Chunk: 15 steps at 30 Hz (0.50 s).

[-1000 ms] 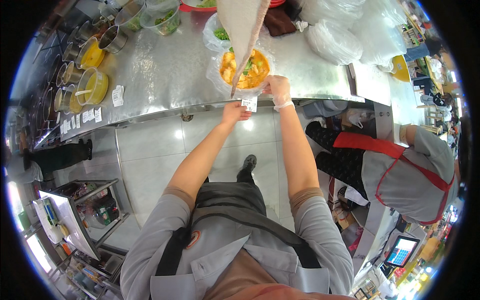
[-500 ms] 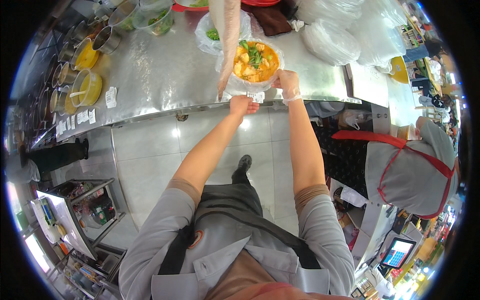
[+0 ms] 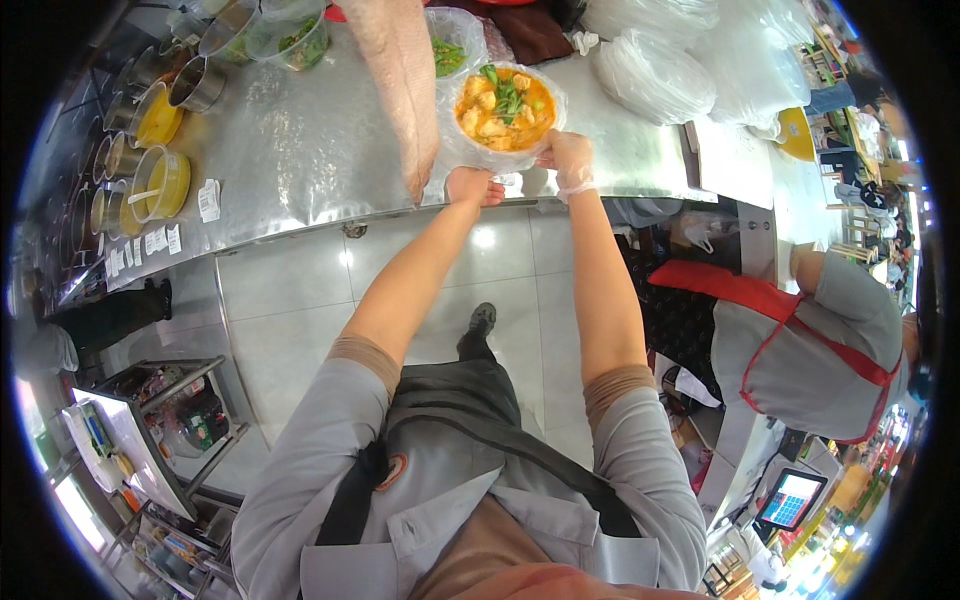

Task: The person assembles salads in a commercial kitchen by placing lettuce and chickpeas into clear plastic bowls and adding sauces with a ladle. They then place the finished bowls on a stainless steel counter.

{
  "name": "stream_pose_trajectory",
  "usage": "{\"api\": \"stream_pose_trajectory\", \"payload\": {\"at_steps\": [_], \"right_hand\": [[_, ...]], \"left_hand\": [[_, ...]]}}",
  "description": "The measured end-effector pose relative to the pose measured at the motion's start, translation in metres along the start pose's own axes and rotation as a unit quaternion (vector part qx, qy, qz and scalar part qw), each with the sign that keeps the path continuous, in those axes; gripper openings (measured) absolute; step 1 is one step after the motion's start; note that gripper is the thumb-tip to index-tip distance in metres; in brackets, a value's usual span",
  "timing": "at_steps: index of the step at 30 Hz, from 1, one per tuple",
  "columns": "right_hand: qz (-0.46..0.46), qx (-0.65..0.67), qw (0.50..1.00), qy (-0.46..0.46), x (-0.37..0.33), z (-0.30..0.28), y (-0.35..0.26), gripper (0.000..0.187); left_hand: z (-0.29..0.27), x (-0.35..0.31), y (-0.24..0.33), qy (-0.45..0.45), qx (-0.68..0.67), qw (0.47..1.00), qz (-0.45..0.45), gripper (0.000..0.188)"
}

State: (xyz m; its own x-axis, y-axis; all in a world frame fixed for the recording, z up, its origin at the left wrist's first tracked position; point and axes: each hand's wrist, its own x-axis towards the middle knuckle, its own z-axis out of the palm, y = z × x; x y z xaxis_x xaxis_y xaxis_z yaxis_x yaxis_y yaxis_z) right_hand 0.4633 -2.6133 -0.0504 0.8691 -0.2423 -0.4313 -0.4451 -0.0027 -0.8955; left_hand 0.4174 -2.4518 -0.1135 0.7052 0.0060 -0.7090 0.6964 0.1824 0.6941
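A round bowl of orange stew (image 3: 505,110) with pale chunks and green leaves sits near the counter's front edge. A clear plastic bag (image 3: 557,88) surrounds it. My right hand (image 3: 568,160), in a clear glove, pinches the bowl's near right rim, bag included. Bare, my left hand (image 3: 474,187) is below the bowl at the counter edge, its fingers loosely bent with no held object showing. A small white slip (image 3: 509,180) is beside those fingertips; whether they touch it is unclear. Left of the bowl, a long, pale pink tapering shape (image 3: 403,110) reaches down; I cannot tell what it is.
Another bagged bowl with greens (image 3: 447,56) stands behind. At left are yellow-filled tubs (image 3: 160,185), metal pots (image 3: 197,83) and paper slips (image 3: 209,201). Plastic bags (image 3: 655,78) are piled at right. A person in a grey shirt and red apron (image 3: 800,345) stands to my right.
The view has shifted slightly. My left hand is a little farther forward, near the bowl's underside. The pale tapering shape looks wider and farther left. My right hand keeps its hold on the bowl.
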Motion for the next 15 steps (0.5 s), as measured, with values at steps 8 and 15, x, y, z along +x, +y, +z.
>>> {"api": "stream_pose_trajectory", "payload": {"at_steps": [8, 15], "right_hand": [[0.01, -0.011, 1.0, 0.003, -0.012, 0.01, 0.008, 0.024], [-0.003, 0.023, 1.0, 0.012, -0.033, 0.009, 0.013, 0.04]], "left_hand": [[-0.02, -0.006, 0.014, 0.026, 0.131, 0.99, 0.052, 0.022], [-0.098, 0.026, 0.071, 0.171, 0.021, 0.965, 0.2, 0.03]]}}
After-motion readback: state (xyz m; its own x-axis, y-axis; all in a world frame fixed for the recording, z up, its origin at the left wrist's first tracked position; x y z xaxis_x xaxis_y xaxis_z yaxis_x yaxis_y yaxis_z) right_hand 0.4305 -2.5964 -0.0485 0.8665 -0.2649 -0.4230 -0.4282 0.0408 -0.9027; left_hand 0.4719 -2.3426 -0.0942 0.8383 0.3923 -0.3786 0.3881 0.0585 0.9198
